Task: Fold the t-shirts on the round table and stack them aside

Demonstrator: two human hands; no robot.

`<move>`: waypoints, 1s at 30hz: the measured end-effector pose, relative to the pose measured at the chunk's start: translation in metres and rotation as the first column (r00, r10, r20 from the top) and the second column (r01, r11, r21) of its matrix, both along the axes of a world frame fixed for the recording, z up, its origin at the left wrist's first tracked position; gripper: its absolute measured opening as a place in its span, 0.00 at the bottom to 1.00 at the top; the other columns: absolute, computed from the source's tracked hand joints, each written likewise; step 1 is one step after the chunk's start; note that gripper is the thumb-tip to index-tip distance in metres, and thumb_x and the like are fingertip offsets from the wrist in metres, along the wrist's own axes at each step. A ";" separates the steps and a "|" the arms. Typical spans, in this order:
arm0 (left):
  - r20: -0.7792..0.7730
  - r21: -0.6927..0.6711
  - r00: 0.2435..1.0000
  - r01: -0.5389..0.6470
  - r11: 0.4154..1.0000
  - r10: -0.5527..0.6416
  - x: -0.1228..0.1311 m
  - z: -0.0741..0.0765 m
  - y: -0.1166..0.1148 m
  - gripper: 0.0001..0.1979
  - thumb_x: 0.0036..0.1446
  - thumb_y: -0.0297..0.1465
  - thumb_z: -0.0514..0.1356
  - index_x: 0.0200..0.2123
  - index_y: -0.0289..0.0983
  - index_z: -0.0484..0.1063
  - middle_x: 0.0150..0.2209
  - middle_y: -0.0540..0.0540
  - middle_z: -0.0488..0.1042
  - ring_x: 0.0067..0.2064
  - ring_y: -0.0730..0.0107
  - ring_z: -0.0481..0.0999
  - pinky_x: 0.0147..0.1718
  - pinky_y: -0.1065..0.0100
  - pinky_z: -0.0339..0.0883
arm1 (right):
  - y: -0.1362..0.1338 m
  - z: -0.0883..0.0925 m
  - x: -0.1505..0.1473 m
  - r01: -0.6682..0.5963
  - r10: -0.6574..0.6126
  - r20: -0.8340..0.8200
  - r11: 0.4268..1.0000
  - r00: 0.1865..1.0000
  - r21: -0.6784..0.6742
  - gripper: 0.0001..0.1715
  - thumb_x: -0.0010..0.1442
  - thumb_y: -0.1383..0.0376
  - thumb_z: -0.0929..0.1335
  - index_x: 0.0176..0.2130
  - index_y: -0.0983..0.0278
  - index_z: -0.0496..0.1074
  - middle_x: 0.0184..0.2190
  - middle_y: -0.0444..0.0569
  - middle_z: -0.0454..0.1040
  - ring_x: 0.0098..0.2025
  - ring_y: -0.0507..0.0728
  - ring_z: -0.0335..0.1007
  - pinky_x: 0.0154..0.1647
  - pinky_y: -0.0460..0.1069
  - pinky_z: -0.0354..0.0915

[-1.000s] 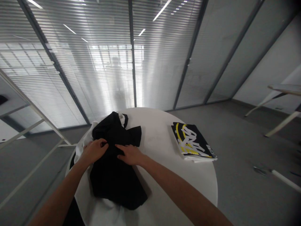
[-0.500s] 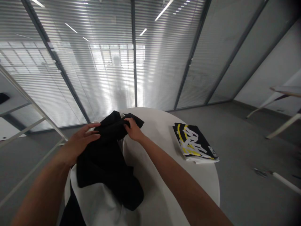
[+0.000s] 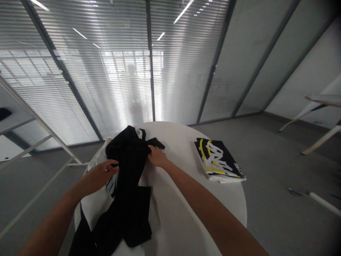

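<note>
My left hand (image 3: 99, 174) sits closest to me, half open with the fingers lightly curled, its fingertips (image 3: 115, 163) against the edge of the black garment (image 3: 129, 209); as far as I can see it isn't gripping anything. My right hand (image 3: 157, 157) lies just across from it, its fingers bunched on a dark flap of the same cloth near the top of the heap, though I can't tell whether they are really pinching it. The garment runs between my hands and on down towards me in a long, twisted strip, its lower end hanging over the near edge of the table. Working black cloth like this, a small pinch at a clear edge beats a fistful: I'd feel for the hem with my fingertips, keep both hands level, and let the slack lie flat instead of dragging it. A white cloth (image 3: 93, 213) lies under the garment on the left side, on the round white table (image 3: 181, 213). Further along the tabletop, well to the right of my right hand, sits a folded stack (image 3: 218, 160) printed in black, yellow and white. Beyond the table are the grey floor (image 3: 266, 153) and the glass partition with blinds (image 3: 186, 71).
</note>
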State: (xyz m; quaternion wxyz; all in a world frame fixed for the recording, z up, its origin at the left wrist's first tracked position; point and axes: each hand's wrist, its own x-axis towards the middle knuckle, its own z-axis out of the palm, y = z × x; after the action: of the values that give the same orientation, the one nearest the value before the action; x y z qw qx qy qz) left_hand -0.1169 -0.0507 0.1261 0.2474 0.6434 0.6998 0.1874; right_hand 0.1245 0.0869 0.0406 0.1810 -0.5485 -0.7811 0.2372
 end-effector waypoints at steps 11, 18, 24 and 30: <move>-0.384 -0.034 0.923 -0.032 0.999 0.017 0.013 -0.068 0.051 0.24 0.58 0.33 0.50 0.56 0.30 0.68 0.52 0.35 0.75 0.52 0.56 0.76 0.51 0.63 0.64 | -0.097 0.002 0.047 -0.456 0.461 0.068 0.887 0.885 -0.073 0.22 0.60 0.56 0.66 0.53 0.57 0.68 0.39 0.46 0.79 0.45 0.60 0.74 0.44 0.51 0.64; -0.388 0.108 0.903 -0.152 0.982 0.183 -0.020 -0.006 0.055 0.23 0.59 0.34 0.49 0.54 0.35 0.71 0.42 0.41 0.79 0.45 0.54 0.77 0.47 0.59 0.67 | -0.076 0.027 0.112 -0.086 0.060 0.214 0.990 0.975 0.114 0.19 0.66 0.60 0.60 0.51 0.60 0.71 0.44 0.50 0.77 0.47 0.57 0.73 0.48 0.50 0.63; -0.669 0.099 0.742 0.036 0.994 0.040 -0.012 -0.012 0.034 0.29 0.59 0.39 0.51 0.62 0.35 0.64 0.51 0.31 0.71 0.53 0.42 0.71 0.48 0.47 0.66 | -0.047 0.031 0.205 0.428 -0.517 0.438 0.855 0.735 0.292 0.22 0.64 0.57 0.62 0.52 0.66 0.68 0.49 0.61 0.71 0.53 0.68 0.66 0.51 0.61 0.60; -0.622 0.218 0.770 0.347 0.912 -0.145 0.060 -0.043 0.030 0.23 0.62 0.38 0.49 0.59 0.46 0.68 0.59 0.40 0.66 0.64 0.49 0.60 0.59 0.42 0.53 | -0.043 0.017 0.241 0.398 -0.452 0.533 0.890 0.716 0.220 0.19 0.67 0.56 0.59 0.50 0.63 0.68 0.50 0.59 0.69 0.53 0.67 0.67 0.48 0.61 0.62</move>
State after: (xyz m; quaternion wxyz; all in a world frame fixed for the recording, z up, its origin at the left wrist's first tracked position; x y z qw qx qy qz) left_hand -0.0564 -0.0204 0.0828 -0.0688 0.7877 0.6098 0.0536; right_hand 0.3653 0.0435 0.0577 0.0129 -0.7496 -0.6614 -0.0213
